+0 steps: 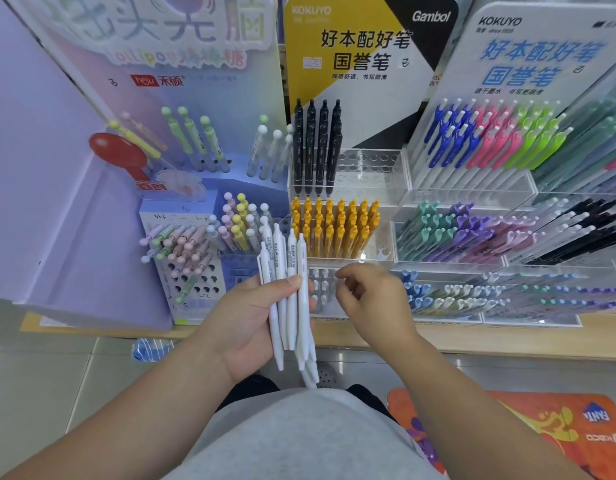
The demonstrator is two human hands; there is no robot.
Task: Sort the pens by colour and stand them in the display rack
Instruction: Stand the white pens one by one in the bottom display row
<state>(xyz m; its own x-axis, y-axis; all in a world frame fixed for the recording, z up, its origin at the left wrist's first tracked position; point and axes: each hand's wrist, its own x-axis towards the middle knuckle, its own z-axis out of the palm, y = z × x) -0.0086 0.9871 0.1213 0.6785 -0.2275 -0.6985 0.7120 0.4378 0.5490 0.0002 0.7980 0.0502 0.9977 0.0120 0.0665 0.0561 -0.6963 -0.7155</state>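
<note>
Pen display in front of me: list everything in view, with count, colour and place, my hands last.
clear rack: one, transparent, centre, under the yellow sign
black pens: four, black, clear rack's top tier
yellow pens: dozens, orange-yellow, clear rack's middle tier
white pens: about six, white, fanned in the left hand
clip pens: many; blue, pink, green; upper right
ball-top pens: many, pastel, at left
floor mat: one, orange, lower right
left hand: grips the white pens
right hand: fingers curled beside the rack's lowest tier; whether it pinches anything is unclear
</note>
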